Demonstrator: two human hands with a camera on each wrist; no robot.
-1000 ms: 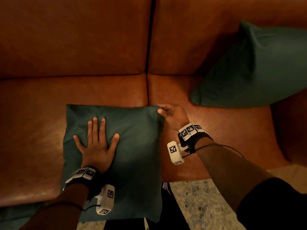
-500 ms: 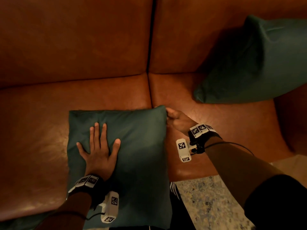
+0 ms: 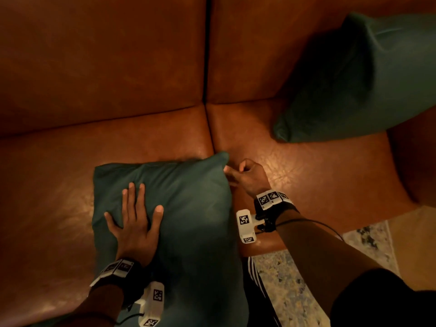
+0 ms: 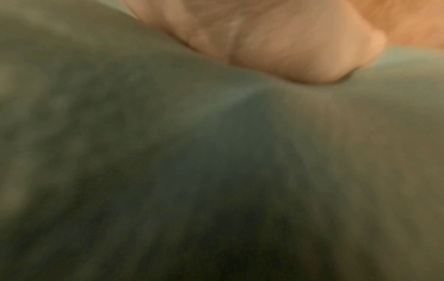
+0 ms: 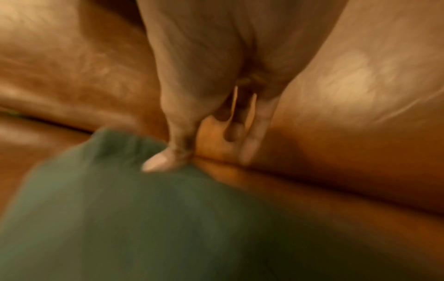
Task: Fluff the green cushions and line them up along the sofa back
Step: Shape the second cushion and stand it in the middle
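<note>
from my remote station i saw the near green cushion lying flat on the seat of the brown leather sofa, its front edge hanging past the seat's front lip. the left hand lay palm down on the cushion's left half, fingers straight and spread, pressing into the fabric (the left wrist view was mostly blurred green cloth with the heel of the hand at the top). the right hand was at the cushion's far right corner, which stood raised off the seat beside the seam between the two seat pads; its thumb touched the cloth at that corner, and the other fingers were curled in. with the right wrist view smeared, i could not tell whether they actually pinched the fabric or only touched it. a second green cushion leaned tilted against the sofa back at the right end, one corner resting on the seat, well apart from the first. both wrists carried black bands with white marker blocks. below the seat front, a speckled rug showed on the floor, along with dark trousers with white stripes.
</note>
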